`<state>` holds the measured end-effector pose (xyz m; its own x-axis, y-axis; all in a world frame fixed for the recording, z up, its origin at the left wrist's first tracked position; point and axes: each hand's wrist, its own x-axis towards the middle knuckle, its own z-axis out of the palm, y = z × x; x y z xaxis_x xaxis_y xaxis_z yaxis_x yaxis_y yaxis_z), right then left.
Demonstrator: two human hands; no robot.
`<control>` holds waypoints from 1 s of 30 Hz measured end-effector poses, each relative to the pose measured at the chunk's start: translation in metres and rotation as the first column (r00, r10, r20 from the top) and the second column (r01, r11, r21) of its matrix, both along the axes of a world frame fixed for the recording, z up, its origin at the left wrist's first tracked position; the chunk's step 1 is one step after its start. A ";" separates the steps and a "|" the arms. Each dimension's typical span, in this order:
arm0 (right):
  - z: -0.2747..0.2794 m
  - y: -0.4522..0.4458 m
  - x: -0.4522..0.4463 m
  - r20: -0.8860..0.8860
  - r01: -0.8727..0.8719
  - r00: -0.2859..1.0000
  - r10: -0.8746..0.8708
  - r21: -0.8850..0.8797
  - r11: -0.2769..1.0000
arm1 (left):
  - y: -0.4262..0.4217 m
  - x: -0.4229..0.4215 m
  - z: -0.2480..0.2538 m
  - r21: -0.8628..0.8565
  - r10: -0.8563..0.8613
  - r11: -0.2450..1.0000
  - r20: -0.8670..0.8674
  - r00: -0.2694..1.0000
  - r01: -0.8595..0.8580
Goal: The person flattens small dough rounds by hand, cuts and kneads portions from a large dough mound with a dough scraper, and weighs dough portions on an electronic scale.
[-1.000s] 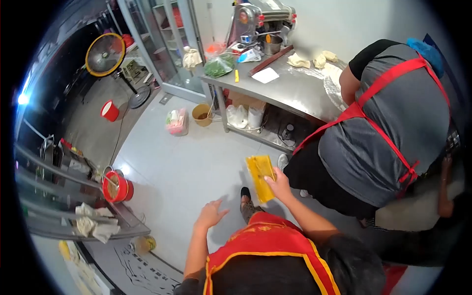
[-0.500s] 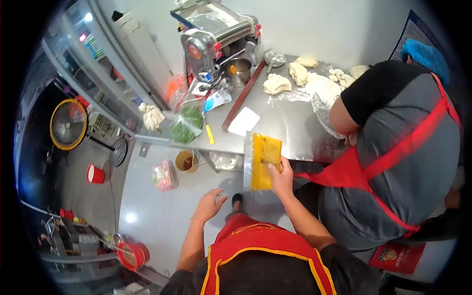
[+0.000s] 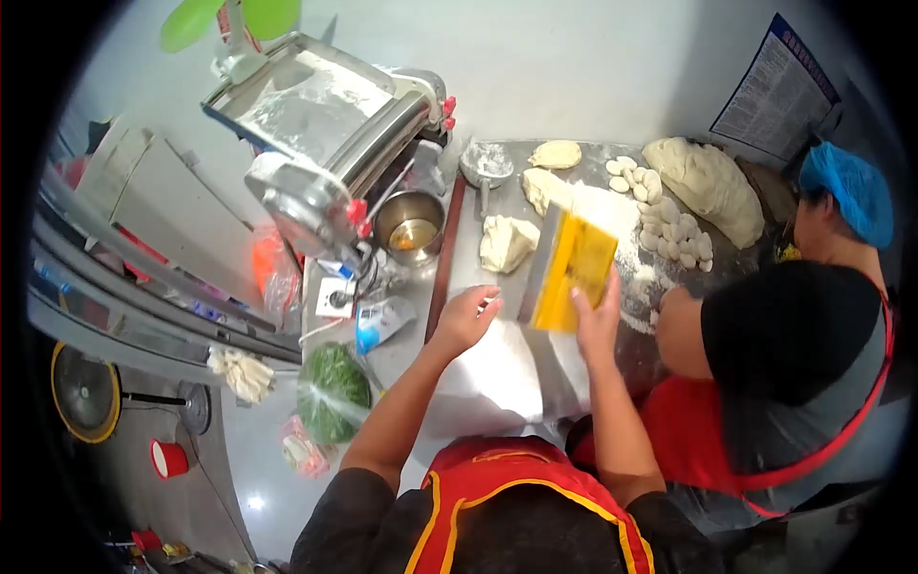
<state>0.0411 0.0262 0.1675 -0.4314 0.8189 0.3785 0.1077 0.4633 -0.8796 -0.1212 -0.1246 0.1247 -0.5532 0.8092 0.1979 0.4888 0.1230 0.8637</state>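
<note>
My right hand (image 3: 599,320) grips the lower right edge of a flat yellow packet (image 3: 577,273) with a clear strip along its left side, held over the steel table (image 3: 390,356). Over the table's front part is my left hand (image 3: 466,319), its fingers curled together; whatever is between them is too small to name. A white sheet (image 3: 497,368) shows below and between my hands. Just beyond them lie a dough lump (image 3: 508,243) and a reddish-brown bar (image 3: 448,258).
A co-worker (image 3: 794,335) in a blue cap stands at the right, beside dough pieces (image 3: 674,232) and a large dough mass (image 3: 706,182). Back left are a roller machine (image 3: 354,134) and a metal pot (image 3: 409,228). A bag of greens (image 3: 333,392) lies at the table's left edge.
The view has come closer to the table. The yellow packet has moved from over the floor to over the tabletop, still in my right hand. My left hand has reached forward, its fingers now curled.
</note>
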 end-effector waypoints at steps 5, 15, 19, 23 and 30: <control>0.062 0.125 -0.104 0.256 0.045 0.959 -0.119 0.279 0.959 | 0.080 -0.053 0.001 0.094 0.043 0.994 0.170 0.984 -0.060; -0.020 0.313 -0.257 0.806 -0.252 0.581 -0.112 0.308 0.917 | 0.280 -0.166 -0.036 0.083 0.139 0.986 0.071 0.988 -0.145; -0.053 0.346 -0.279 0.863 -0.345 0.504 -0.031 0.234 0.909 | 0.362 -0.204 -0.060 -0.116 0.151 0.981 -0.060 0.987 -0.157; -0.056 0.348 -0.282 0.834 -0.391 0.551 -0.026 0.285 0.875 | 0.415 -0.225 -0.094 -0.276 0.137 0.948 -0.091 0.986 -0.157; -0.068 0.359 -0.296 0.828 -0.411 0.560 0.001 0.277 0.869 | 0.456 -0.248 -0.134 -0.268 0.120 0.952 -0.117 0.986 -0.148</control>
<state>-0.2547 0.3848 0.0997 -0.8504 0.5234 0.0538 0.5027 0.8383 -0.2111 -0.3697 0.3315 -0.0093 -0.6492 0.7597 0.0372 0.5319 0.4185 0.7361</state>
